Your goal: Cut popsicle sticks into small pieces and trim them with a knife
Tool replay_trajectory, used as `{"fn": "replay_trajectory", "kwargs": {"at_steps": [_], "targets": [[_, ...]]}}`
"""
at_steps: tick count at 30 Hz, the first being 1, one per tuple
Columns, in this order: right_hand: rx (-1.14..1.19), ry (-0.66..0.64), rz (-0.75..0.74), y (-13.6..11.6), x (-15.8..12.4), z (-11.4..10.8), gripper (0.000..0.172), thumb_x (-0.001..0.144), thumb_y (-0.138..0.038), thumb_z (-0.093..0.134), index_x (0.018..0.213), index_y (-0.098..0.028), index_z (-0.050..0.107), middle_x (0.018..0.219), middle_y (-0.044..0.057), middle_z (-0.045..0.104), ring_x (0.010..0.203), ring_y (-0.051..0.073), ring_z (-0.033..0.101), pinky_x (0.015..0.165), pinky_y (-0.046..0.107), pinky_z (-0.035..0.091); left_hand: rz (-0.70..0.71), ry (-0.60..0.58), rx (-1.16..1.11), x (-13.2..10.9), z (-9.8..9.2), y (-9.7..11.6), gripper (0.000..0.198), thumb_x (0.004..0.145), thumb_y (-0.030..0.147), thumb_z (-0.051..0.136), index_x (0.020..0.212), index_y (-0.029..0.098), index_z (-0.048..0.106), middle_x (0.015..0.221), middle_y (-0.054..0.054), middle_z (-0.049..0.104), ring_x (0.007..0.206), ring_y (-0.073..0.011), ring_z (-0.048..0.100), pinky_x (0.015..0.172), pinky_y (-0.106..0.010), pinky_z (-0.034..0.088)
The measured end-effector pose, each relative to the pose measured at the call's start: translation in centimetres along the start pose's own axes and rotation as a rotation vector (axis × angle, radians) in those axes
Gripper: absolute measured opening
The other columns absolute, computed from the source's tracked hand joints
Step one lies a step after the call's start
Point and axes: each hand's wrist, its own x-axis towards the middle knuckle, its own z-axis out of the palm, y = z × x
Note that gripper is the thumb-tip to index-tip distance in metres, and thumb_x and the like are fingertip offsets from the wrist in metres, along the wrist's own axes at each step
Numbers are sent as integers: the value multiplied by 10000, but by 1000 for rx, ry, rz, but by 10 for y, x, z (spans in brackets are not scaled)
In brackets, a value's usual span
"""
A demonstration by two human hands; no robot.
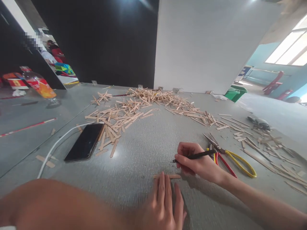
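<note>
A single wooden craft stick (175, 176) lies flat on the grey table (139, 159), close in front of me. My left hand (165, 204) rests with its fingers stretched out, the fingertips pressing on that stick. Just above and to the right, my right hand (192, 159) pinches a black pen (200, 155), its tip pointing left and held off the stick. Beyond the right wrist lie scissors with yellow handles (242, 163) and red-handled pliers (226, 164), partly hidden by the hand and the pen.
A loose heap of craft sticks (134, 108) arcs across the back. A phone (85, 142) with a white cable (57, 143) lies at left, a drink bottle (39, 84) farther off. More sticks and scraps (271, 147) lie right. Black (103, 41) and white panels (206, 44) stand behind.
</note>
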Motion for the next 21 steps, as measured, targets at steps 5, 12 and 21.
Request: {"fn": "replay_trajectory", "kwargs": {"at_steps": [5, 12, 21], "targets": [[22, -81, 54, 14, -5, 8, 310, 936, -461, 688, 801, -186, 640, 644, 10, 678, 473, 117, 614, 416, 206, 458, -20, -93, -9, -2, -1, -1, 378, 1028, 364, 439, 1138, 73, 652, 1075, -206, 799, 1017, -326, 776, 890, -405, 541], [17, -112, 144, 25, -7, 16, 279, 905, -376, 750, 752, -195, 603, 559, -21, 646, 466, 111, 597, 412, 191, 474, 47, -94, -35, 9, -7, -14, 429, 1045, 330, 395, 1130, 43, 701, 1034, -186, 808, 969, -302, 747, 858, -403, 468], [-123, -23, 34, 34, -10, 22, 390, 973, -417, 655, 665, -235, 499, 485, -46, 578, 351, 91, 501, 346, 199, 343, 127, -165, -73, 11, -12, -15, 425, 1021, 303, 452, 1116, 0, 734, 1041, -201, 806, 810, -253, 712, 586, -314, 455]]}}
